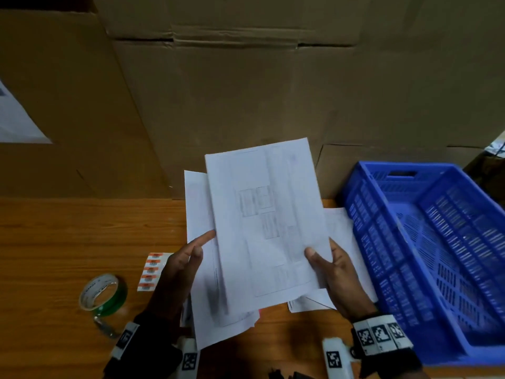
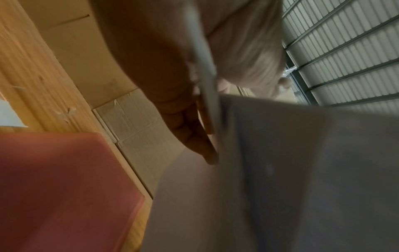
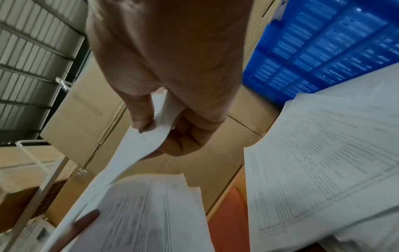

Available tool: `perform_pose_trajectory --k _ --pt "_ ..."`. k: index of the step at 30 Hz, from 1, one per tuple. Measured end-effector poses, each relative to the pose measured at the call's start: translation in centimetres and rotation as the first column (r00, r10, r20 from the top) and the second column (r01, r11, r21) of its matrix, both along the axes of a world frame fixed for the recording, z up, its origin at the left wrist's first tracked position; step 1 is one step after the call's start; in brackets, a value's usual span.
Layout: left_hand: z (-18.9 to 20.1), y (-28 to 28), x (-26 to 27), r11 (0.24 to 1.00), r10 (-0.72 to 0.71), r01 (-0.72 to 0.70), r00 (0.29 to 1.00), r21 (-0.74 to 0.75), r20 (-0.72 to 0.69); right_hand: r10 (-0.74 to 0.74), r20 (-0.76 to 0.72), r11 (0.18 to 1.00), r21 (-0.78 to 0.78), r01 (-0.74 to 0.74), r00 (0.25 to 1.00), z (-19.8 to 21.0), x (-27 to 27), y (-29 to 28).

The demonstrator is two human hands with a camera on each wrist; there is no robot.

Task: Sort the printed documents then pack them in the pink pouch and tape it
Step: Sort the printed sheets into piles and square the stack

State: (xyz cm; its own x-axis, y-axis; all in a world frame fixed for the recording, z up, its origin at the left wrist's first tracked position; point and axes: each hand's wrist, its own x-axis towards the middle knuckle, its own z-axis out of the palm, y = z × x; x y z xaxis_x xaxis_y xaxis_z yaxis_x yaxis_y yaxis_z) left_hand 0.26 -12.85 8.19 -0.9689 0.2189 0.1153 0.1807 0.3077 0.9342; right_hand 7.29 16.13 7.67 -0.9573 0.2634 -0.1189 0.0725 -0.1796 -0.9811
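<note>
Right hand (image 1: 336, 272): my thumb and fingers pinch the top sheet (image 1: 266, 217).
Left hand (image 1: 180, 272): clamped on the paper stack (image 1: 203, 302), above the table (image 1: 68, 236).

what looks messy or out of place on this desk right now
The printed sheets are fanned unevenly between the left hand and right hand, edges not squared. More sheets lie loose on the wooden table beside the blue crate. The green tape roll trails a loose end. No damage visible.
</note>
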Motion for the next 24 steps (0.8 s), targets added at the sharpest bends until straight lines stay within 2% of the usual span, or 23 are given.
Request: perform_pose_trajectory --k 5,8,10,12,14,15,16,18,20,21,22,24 --pt "-0.5 0.1 -0.3 0.998 0.031 -0.027 0.997 -0.054 0.065 0.154 0.085 0.987 0.028 -0.157 0.984 -0.9 0.2 -1.9" --pt "-0.8 0.1 -0.1 0.991 0.099 -0.091 0.991 -0.097 0.091 0.233 0.128 0.97 0.042 -0.24 0.964 -1.5 -0.2 -1.9" --pt "-0.6 0.2 0.0 0.98 0.141 -0.13 0.987 -0.151 0.071 0.175 0.176 0.968 0.147 -0.202 0.969 -2.9 -0.9 -0.9" --pt "-0.3 -0.3 -0.1 0.988 0.129 -0.126 0.991 -0.092 0.032 0.004 0.236 0.939 0.333 -0.085 0.972 -5.2 -1.5 1.1" --pt "-0.6 -1.4 -0.4 0.995 0.09 -0.093 0.994 -0.044 -0.067 -0.178 0.273 0.845 0.535 0.005 0.946 -7.5 -1.8 3.5" --pt "-0.8 -1.9 -0.6 0.994 0.093 -0.097 0.992 -0.05 -0.088 -0.239 0.313 0.779 0.627 -0.011 0.919 -8.4 -1.8 4.6" --pt "-1.3 -2.4 -0.8 0.992 0.108 -0.114 0.99 -0.061 -0.086 -0.296 0.377 0.709 0.703 -0.063 0.878 -9.4 -1.8 5.7" --pt "-1.4 -2.8 -1.1 0.991 0.12 -0.125 0.99 -0.052 -0.077 -0.421 0.51 0.545 0.803 -0.24 0.75 -10.9 -1.6 7.0" --pt "-1.4 -2.8 -1.0 0.995 0.09 -0.093 0.992 -0.025 -0.089 -0.499 0.516 0.407 0.849 -0.337 0.697 -12.6 -1.7 7.8" --pt "-1.4 -2.8 -1.0 0.997 0.076 -0.077 0.993 -0.008 -0.088 -0.511 0.489 0.388 0.865 -0.318 0.707 -13.2 -1.8 8.0" --pt "-1.5 -2.8 -1.0 0.997 0.071 -0.071 0.994 0.004 -0.089 -0.512 0.469 0.42 0.868 -0.267 0.72 -13.5 -1.9 8.3" --pt "-1.6 -2.7 -1.0 0.997 0.075 -0.075 0.991 0.002 -0.107 -0.507 0.453 0.564 0.818 -0.116 0.733 -13.3 -2.2 9.1"
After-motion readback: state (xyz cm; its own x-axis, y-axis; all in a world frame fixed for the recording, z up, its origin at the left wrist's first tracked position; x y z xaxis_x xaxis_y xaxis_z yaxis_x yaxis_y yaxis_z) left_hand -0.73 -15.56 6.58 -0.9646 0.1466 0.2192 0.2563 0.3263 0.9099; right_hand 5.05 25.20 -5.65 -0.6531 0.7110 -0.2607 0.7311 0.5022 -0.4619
